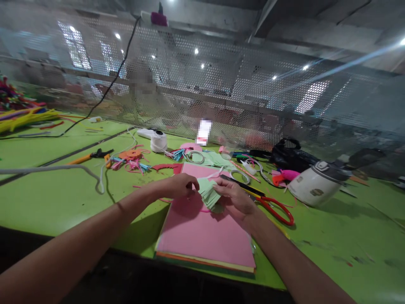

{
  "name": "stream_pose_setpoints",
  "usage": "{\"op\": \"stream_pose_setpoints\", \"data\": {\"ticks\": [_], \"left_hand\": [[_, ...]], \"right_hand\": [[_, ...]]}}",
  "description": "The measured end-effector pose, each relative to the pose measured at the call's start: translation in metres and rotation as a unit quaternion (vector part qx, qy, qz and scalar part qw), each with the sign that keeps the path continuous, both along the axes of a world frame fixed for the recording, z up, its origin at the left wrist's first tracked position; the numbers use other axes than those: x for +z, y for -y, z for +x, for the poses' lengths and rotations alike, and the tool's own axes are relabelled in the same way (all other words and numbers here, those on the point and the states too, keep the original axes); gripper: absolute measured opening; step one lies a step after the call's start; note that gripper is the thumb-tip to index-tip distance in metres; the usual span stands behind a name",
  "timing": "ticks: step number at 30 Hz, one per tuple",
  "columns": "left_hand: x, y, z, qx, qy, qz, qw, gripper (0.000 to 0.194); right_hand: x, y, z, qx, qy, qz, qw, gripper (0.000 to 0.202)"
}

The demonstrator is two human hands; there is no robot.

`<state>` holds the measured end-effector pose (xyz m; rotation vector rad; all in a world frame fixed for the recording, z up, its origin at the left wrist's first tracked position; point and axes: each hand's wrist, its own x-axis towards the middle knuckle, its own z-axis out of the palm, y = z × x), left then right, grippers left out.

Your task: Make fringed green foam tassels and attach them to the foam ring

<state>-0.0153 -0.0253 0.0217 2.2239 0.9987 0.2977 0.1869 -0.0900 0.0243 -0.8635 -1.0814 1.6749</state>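
Observation:
Light green paper strips point(209, 195), bunched like a fan, hang over a stack of coloured sheets with a pink one point(205, 236) on top. My right hand point(236, 196) grips the strips at their right side, fingers pressed together. At their upper left is my left hand point(183, 185), its fingers curled; whether it pinches anything is too small to tell. A thin pink loop lies on the sheet under the strips, partly hidden. Just right of my right hand are scissors with red handles point(278, 211).
A white thread spool point(158, 142), pink and orange paper pieces point(131, 158) and more green paper point(215, 159) lie beyond the stack. A white kettle point(319, 183) stands right, orange-handled pliers point(82, 159) left. Perforated mesh point(202, 84) rises behind.

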Motion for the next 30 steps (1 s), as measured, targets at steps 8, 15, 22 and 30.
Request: {"op": "stream_pose_setpoints", "data": {"ticks": [8,15,22,30], "left_hand": [[-0.006,-0.001,-0.006,0.001,0.007,0.04,0.999,0.021],[-0.009,-0.009,-0.006,0.02,0.008,0.035,0.999,0.022],[-0.008,-0.013,-0.004,0.045,0.039,-0.019,0.998,0.024],[0.002,-0.005,0.005,0.064,0.062,-0.1,0.991,0.018]], "right_hand": [[-0.002,0.007,-0.003,-0.012,0.041,-0.021,0.999,0.019],[-0.003,0.009,-0.021,-0.048,0.025,-0.05,0.997,0.014],[-0.006,0.019,-0.037,-0.079,0.024,-0.077,0.994,0.009],[-0.01,0.027,-0.045,-0.075,0.024,-0.088,0.993,0.014]]}}
